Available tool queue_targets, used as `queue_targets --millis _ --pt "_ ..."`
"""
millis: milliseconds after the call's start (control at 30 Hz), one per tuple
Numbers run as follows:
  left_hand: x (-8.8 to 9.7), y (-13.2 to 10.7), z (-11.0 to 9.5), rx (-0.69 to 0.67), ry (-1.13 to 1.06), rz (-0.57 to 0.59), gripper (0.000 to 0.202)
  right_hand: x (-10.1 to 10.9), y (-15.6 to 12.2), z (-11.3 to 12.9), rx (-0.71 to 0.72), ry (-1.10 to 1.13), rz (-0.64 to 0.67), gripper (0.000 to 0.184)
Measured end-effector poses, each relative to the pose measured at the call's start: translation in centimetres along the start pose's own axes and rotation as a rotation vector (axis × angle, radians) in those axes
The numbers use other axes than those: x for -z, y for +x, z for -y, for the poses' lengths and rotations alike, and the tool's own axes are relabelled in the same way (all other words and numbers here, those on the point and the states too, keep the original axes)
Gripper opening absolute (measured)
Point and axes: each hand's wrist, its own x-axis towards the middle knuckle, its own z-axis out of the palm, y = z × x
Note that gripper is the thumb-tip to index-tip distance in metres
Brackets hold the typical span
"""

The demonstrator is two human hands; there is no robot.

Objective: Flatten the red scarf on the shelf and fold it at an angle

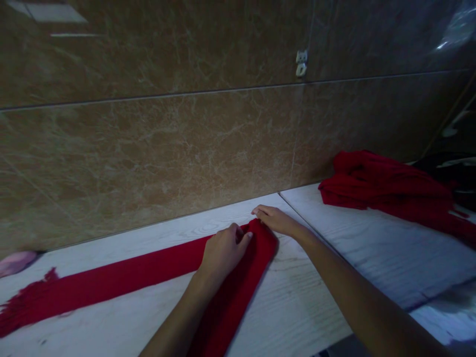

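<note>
A red scarf (130, 275) with a fringed end lies across the white wood-grain tabletop. It turns at a folded corner near the wall, and its other length runs down toward me, out of view. My left hand (225, 250) rests on the scarf just left of the fold, fingers curled and thumb closed in on the fabric edge. At the top of the folded corner, my right hand (275, 219) pinches the cloth, with its fingertips partly turned away from view.
A heap of red cloth (383, 183) lies on the table at the right, with dark material behind it. At the far left sits a pink object (18, 263). A brown tiled wall (167, 158) bounds the table's back, bearing a small white hook (301, 63).
</note>
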Motion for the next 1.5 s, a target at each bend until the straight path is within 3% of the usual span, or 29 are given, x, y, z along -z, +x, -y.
queue_targets --millis 133,267,367,467,533,600,700,800,933,1067,1200,1367,1433,1500 --pt "2.0 -2.8 0.5 0.096 0.114 0.083 0.045 -0.2 -0.4 -0.6 -0.049 0.033 -0.074 0.027" --pt "2.5 -8.9 2.3 0.145 0.170 0.073 0.046 -1.0 -1.0 -0.7 -0.078 0.097 -0.196 0.027" --pt "2.5 -13.3 4.1 0.279 0.192 0.149 0.050 -1.2 -2.2 0.1 -0.118 0.172 -0.304 0.031" --pt "2.6 -14.8 5.2 0.283 0.102 0.189 0.046 -1.0 -5.0 1.6 -0.165 0.247 -0.409 0.043" --pt "3.0 -13.9 5.0 0.215 -0.125 0.200 0.041 -1.1 -8.0 2.7 -0.182 0.396 -0.448 0.048" --pt "3.6 -12.0 3.7 0.152 -0.489 0.228 0.037 -1.7 -11.4 3.6 -0.221 0.692 -0.445 0.046" --pt "5.0 -7.9 -0.1 0.060 -0.955 0.138 0.035 -3.5 -16.0 4.9 -0.308 1.104 -0.356 0.034" --pt "6.6 -3.3 -4.8 0.004 -1.093 0.111 0.027 -6.0 -17.9 6.6 -0.261 1.353 -0.193 0.029" --pt "8.2 1.1 -10.0 -0.008 -1.088 0.198 0.017 -8.6 -14.8 8.9 -0.246 1.485 -0.040 0.027" --pt "8.5 2.4 -12.6 0.024 -1.027 0.192 0.012 -9.1 -9.6 9.9 -0.246 1.533 -0.157 0.036" --pt "8.4 2.5 -13.8 0.031 -1.004 0.177 0.014 -8.1 -7.7 9.4 -0.172 1.624 -0.318 0.056" --pt "8.9 2.8 -14.1 0.028 -1.012 0.126 0.008 -7.2 -7.8 7.5 -0.108 1.689 -0.413 0.112" --pt "9.3 2.8 -14.1 0.014 -1.027 0.123 0.010 -7.2 -7.4 6.7 -0.108 1.678 -0.385 0.119" --pt "9.9 2.3 -14.0 -0.004 -1.067 0.132 0.014 -7.2 -6.9 6.0 -0.130 1.627 -0.369 0.115"
